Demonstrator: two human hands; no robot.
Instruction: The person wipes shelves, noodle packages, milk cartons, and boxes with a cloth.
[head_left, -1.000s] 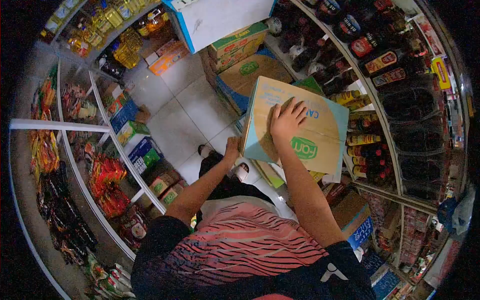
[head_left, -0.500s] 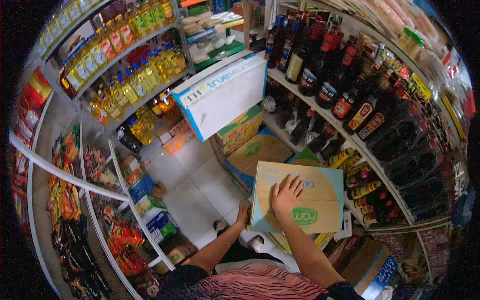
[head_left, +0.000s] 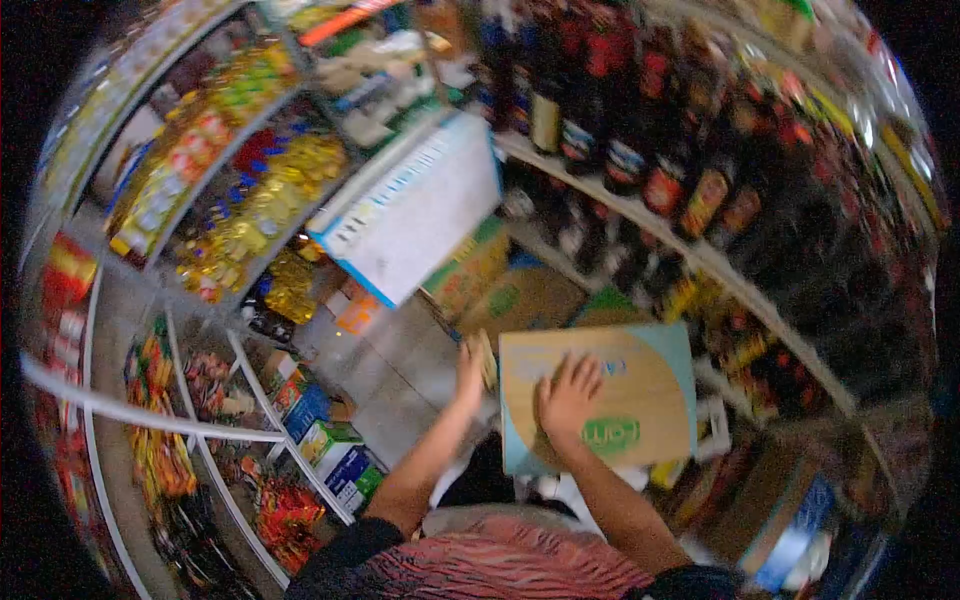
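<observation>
A tan cardboard carton (head_left: 640, 390) with light blue corners and a green "Fami" logo is in front of my body, its broad printed face turned up. My right hand (head_left: 570, 400) lies flat on that face, fingers spread. Just off the carton's left edge is my left hand (head_left: 468, 375), its fingers bent around a small tan object (head_left: 488, 360). Blur hides what kind of object it is.
A white and blue TH true carton (head_left: 420, 210) rests on other cartons ahead. Dark sauce bottles (head_left: 625, 160) line the right shelves, oil bottles (head_left: 230, 210) the left. Snack packets (head_left: 165, 430) hang at lower left. Another carton (head_left: 760, 500) is at lower right.
My left hand has moved up and away from the carton's left side, and a small tan object now shows in it. My right hand stays flat on the carton. The view has shifted and blurred.
</observation>
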